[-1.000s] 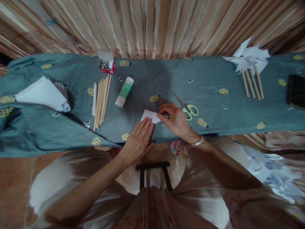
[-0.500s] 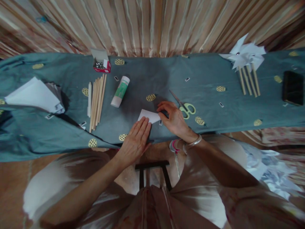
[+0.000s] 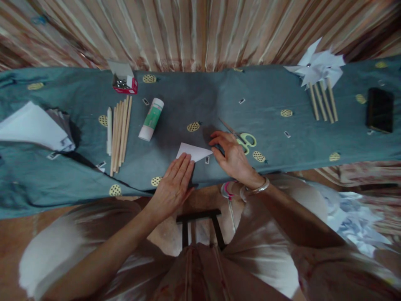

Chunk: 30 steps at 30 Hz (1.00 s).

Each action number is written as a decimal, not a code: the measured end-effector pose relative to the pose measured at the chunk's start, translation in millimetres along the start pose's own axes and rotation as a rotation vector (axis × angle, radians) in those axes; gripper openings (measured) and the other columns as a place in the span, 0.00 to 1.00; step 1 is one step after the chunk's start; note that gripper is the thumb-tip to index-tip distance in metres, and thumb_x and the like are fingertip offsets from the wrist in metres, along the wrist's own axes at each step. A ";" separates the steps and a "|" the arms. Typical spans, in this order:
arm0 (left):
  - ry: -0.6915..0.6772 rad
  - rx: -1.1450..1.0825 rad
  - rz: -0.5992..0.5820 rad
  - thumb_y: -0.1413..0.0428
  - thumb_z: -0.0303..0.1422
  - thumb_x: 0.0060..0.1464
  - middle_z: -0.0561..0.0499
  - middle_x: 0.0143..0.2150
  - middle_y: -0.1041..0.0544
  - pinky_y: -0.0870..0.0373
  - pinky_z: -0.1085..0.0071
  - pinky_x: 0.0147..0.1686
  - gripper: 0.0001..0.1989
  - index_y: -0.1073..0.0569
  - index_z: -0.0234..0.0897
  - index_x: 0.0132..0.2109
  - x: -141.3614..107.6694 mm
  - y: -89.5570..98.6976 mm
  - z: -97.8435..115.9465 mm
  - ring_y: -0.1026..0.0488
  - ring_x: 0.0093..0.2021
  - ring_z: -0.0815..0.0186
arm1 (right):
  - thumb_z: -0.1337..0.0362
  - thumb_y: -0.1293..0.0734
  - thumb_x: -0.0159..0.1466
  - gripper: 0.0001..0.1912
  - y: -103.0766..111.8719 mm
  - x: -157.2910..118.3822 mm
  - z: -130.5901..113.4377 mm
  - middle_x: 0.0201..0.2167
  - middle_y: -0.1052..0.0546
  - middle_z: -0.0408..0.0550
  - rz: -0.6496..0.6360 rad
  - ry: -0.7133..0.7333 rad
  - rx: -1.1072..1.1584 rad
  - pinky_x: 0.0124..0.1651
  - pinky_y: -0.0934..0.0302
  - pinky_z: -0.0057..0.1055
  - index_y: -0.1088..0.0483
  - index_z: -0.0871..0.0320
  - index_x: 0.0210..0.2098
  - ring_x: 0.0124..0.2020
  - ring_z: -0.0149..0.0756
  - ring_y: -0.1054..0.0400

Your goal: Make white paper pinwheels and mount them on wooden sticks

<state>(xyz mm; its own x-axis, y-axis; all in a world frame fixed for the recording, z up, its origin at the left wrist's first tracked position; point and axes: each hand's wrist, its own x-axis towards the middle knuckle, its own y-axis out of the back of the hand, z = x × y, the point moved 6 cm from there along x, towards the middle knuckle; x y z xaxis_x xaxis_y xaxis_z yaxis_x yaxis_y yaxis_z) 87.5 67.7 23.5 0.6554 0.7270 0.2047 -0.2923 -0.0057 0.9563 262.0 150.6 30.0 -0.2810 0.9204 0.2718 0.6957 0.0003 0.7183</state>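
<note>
A small folded piece of white paper (image 3: 193, 151), tapering to a point on its right, lies on the cloth. My left hand (image 3: 175, 182) rests flat over its lower left part, fingers stretched out and open. At the pointed end is my right hand (image 3: 231, 156), fingers loosely curved and apart from the thumb; I cannot tell whether the thumb touches the tip. Scissors (image 3: 246, 141) with light green handles lie just beyond my right hand. A glue stick (image 3: 151, 119) with a green label lies to the upper left of the paper.
Several wooden sticks (image 3: 120, 133) lie left of the glue, near an open red box (image 3: 125, 85) of metal pins. A stack of white paper (image 3: 34, 127) is far left. Paper pinwheels (image 3: 321, 69) and a dark phone (image 3: 380, 109) lie right; more white paper pieces (image 3: 357, 221) sit below.
The view has shifted slightly, so table things appear a little further left. My right hand's fingers have shifted slightly at the paper's tip; my left hand stays flat on the paper.
</note>
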 end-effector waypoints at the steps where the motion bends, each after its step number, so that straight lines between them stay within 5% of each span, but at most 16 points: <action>1: 0.000 -0.003 0.000 0.45 0.31 0.62 0.25 0.70 0.41 0.41 0.46 0.67 0.39 0.54 0.21 0.72 -0.1 -0.2 -0.1 0.52 0.74 0.44 | 0.70 0.38 0.64 0.09 0.8 -0.9 1.2 0.50 0.23 0.54 -0.001 -0.005 -0.006 0.60 0.39 0.48 0.28 0.57 0.40 0.54 0.46 0.30; 7: 0.000 -0.005 0.010 0.44 0.30 0.62 0.25 0.70 0.41 0.41 0.47 0.67 0.40 0.56 0.22 0.72 -0.3 0.2 0.1 0.52 0.74 0.44 | 0.72 0.40 0.66 0.12 8.8 -5.4 -3.2 0.51 0.23 0.55 0.033 0.032 -0.027 0.61 0.38 0.48 0.27 0.58 0.42 0.54 0.46 0.30; 14: -0.001 0.015 0.014 0.45 0.30 0.62 0.24 0.69 0.40 0.40 0.46 0.66 0.39 0.55 0.20 0.72 -0.2 0.0 0.8 0.51 0.73 0.43 | 0.72 0.43 0.69 0.17 -6.3 -25.7 -47.1 0.56 0.25 0.56 -0.118 0.357 -0.139 0.57 0.35 0.47 0.25 0.57 0.49 0.56 0.46 0.34; 19: -0.002 -0.002 0.012 0.45 0.30 0.62 0.24 0.70 0.41 0.40 0.45 0.66 0.40 0.56 0.22 0.72 -0.7 -1.0 0.2 0.51 0.73 0.43 | 0.71 0.44 0.70 0.19 -17.8 -32.5 -48.3 0.54 0.24 0.56 -0.196 0.372 -0.212 0.55 0.35 0.47 0.26 0.57 0.53 0.54 0.46 0.32; 30: -0.005 0.010 -0.003 0.45 0.30 0.62 0.25 0.70 0.41 0.39 0.45 0.66 0.40 0.57 0.22 0.72 -1.8 -0.3 -0.9 0.50 0.73 0.43 | 0.70 0.43 0.71 0.17 -17.4 -36.9 -48.5 0.52 0.23 0.57 -0.141 0.436 -0.284 0.54 0.35 0.45 0.27 0.60 0.54 0.51 0.45 0.31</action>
<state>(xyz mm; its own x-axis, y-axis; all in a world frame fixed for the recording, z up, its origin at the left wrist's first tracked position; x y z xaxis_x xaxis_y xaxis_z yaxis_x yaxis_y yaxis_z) 85.8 67.0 22.7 0.6597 0.7236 0.2032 -0.2834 -0.0110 0.9589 228.2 97.7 38.6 -0.6493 0.6714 0.3572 0.4418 -0.0493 0.8958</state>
